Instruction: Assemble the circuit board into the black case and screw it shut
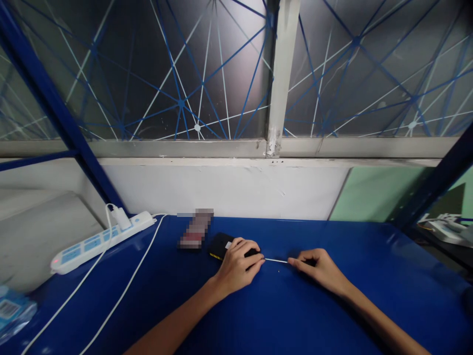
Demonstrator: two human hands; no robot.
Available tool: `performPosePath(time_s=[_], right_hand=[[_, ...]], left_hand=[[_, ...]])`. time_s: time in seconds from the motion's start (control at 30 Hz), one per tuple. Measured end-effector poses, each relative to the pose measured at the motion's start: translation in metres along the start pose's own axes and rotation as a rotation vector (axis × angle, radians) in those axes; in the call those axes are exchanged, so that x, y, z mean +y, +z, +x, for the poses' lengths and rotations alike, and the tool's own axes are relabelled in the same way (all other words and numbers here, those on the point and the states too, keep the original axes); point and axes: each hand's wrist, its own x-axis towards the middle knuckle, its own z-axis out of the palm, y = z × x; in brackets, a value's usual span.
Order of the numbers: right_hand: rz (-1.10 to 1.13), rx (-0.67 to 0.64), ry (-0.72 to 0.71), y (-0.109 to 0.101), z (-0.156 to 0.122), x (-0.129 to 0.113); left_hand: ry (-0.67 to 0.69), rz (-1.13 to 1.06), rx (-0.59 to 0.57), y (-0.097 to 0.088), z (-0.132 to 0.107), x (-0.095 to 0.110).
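My left hand (240, 264) lies over the right part of a flat black object (219, 243) with a yellow edge and a small white patch on top. Its fingers curl round that end, which hides much of the object, so its kind is unclear. From the left fingertips a thin, pale, straight strip or rod (276, 260) runs across to my right hand (320, 266). There the right thumb and fingers pinch its other end, low over the blue table (266, 315). A tiny light speck lies just below the strip.
A blurred-out flat item (195, 229) lies left of the black object. At the left, a white power strip (101, 241) holds a plugged-in charger (121, 218), and white cables (129, 278) cross the table. A blue-labelled clear plastic package (13, 313) sits at the left edge.
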Motion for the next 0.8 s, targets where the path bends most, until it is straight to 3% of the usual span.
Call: performPosePath(time_s=[0.8], right_hand=[[0.009,-0.022,0.0,-0.005,-0.0011,-0.0008]], left_hand=[[0.042,0.023,-0.041,-0.0022,-0.001,0.0024]])
